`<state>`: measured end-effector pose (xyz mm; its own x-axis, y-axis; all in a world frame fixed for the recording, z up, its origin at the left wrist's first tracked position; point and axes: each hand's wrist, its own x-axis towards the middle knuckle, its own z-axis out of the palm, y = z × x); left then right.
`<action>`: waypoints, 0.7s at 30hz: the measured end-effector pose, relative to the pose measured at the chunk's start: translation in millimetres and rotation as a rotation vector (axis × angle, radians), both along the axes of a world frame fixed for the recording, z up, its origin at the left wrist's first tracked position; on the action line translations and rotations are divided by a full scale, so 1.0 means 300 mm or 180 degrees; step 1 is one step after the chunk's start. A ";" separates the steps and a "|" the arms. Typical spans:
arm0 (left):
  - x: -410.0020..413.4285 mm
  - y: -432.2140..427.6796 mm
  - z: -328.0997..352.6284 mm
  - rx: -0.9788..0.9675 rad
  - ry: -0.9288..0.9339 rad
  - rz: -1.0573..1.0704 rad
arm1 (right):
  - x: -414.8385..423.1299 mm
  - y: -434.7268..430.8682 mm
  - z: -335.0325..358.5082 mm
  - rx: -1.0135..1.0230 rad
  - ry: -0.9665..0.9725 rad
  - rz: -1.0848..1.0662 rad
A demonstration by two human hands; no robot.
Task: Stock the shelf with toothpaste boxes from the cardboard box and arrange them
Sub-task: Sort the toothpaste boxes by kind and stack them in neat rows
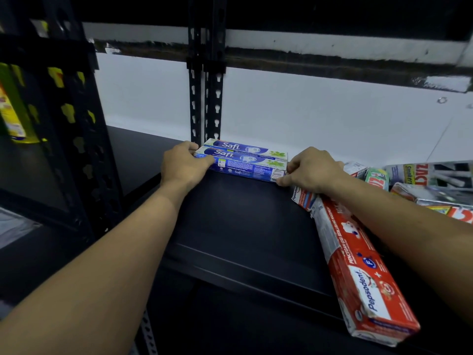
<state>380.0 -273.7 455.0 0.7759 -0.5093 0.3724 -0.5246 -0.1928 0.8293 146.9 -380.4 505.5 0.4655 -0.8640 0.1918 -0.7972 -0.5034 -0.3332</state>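
Observation:
Two blue and white Safi toothpaste boxes (243,160) lie side by side, lengthwise, at the back of the black shelf (243,221). My left hand (183,163) grips their left end. My right hand (311,167) pinches the right end of the front box. A long red Pepsodent box (358,267) lies at an angle under my right forearm and juts past the shelf's front edge. The cardboard box is out of view.
Several more toothpaste boxes (422,185) are piled loosely at the right of the shelf. A black slotted upright (206,93) stands behind the Safi boxes against a white wall. A yellow-green bottle (12,108) stands in the bay to the left.

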 end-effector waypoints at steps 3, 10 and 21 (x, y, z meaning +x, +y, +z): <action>0.003 -0.001 0.000 0.0005 -0.0017 0.0007 | -0.001 0.002 0.015 0.0000 0.0105 0.0014; 0.003 0.002 0.000 -0.0009 -0.0019 -0.0020 | -0.009 0.006 0.004 -0.0135 0.0024 -0.0021; -0.004 0.000 0.000 -0.0091 0.0090 -0.0103 | -0.010 -0.004 -0.009 -0.0176 -0.0006 -0.0084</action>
